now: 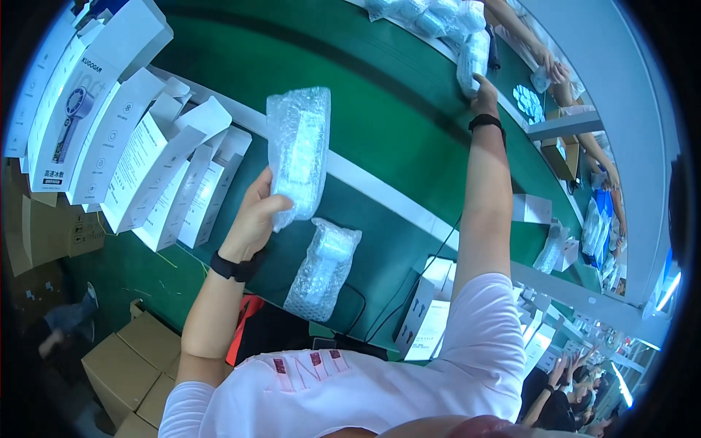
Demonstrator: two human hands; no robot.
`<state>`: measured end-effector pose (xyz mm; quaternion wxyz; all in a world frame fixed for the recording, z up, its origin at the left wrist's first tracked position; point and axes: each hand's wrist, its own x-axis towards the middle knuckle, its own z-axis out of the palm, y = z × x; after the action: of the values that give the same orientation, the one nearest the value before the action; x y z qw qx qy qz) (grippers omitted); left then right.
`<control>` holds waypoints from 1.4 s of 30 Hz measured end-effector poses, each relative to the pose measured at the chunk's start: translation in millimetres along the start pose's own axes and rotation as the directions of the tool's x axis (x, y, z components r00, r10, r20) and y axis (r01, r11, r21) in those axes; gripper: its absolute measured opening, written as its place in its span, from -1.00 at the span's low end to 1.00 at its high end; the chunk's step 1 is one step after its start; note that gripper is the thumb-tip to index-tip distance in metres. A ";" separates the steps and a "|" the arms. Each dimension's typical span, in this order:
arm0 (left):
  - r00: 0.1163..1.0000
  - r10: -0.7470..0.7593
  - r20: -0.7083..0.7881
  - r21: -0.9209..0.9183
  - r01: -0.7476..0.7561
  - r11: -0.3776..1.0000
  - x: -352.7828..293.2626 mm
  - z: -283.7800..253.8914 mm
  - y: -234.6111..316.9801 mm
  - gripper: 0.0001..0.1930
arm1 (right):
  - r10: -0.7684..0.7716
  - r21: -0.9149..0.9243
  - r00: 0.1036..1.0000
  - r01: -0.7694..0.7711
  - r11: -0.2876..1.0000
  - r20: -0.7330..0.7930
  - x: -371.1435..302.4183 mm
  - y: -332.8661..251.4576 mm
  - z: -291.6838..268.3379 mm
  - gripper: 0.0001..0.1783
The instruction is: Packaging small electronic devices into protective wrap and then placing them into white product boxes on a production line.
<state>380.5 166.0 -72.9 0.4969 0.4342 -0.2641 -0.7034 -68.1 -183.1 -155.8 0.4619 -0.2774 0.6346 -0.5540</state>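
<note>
My left hand [255, 212] grips a bubble-wrapped package [299, 150] by its lower end, with the thumb across the wrap. The package is held up over the white divider strip of the green bench; the contents are blurred by the wrap. Far off to the upper right, my right arm is stretched out and my right hand [483, 95] closes on the near end of another bubble-wrapped package [473, 62], beside a pile of similar packages [431, 16]. A further bubble-wrapped package [321, 270] lies on the bench close to my body.
Several opened white boxes [131, 153] stand in a row at the left. Brown cartons [139, 365] are stacked at the lower left. White boxes [427, 314] and a black cable [394, 310] lie near my right arm. Co-workers' hands [551, 69] show beyond a bench frame [562, 125].
</note>
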 end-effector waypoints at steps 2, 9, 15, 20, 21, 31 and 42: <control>0.996 -0.087 0.016 -0.040 0.087 0.995 -17.2 10.3 12.2 -0.26 | -0.112 -0.164 0.980 0.086 0.983 -0.161 -16.1 6.3 -0.1 0.09; 0.970 -0.137 0.199 -0.075 0.155 0.985 -48.7 23.9 36.7 -0.22 | -0.439 -0.962 0.895 0.047 0.269 -0.079 -95.1 -30.7 -89.4 0.28; 0.948 0.074 0.311 0.046 -0.093 0.995 -64.6 23.7 50.1 -0.18 | -0.162 -0.970 0.970 0.206 0.132 0.184 -102.7 -19.2 -303.6 -0.04; 0.929 0.286 0.235 0.283 -0.347 0.894 -89.1 23.3 58.1 -0.25 | -0.223 -0.992 0.969 -0.119 -0.041 -0.107 -140.5 21.8 -221.8 -0.29; 0.907 0.353 0.231 0.390 -0.418 0.820 -93.0 20.1 59.5 -0.28 | -0.295 -0.992 0.950 -0.119 -0.045 -0.101 -158.7 26.5 -186.0 -0.34; 0.993 0.115 0.002 0.634 -0.091 0.768 -82.9 -49.6 39.8 -0.46 | -0.617 -0.836 0.766 0.450 0.314 0.181 -490.9 -51.0 5.8 -0.54; 0.871 0.415 0.263 0.931 -0.342 0.126 -88.4 -27.4 12.8 -0.01 | -0.658 -0.807 0.658 0.577 0.125 0.368 -634.7 -25.6 -18.9 -0.59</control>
<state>421.8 245.0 -45.0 0.2926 0.5836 -0.7225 -0.2278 177.0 367.6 45.1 -0.0506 -0.6866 0.6658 -0.2877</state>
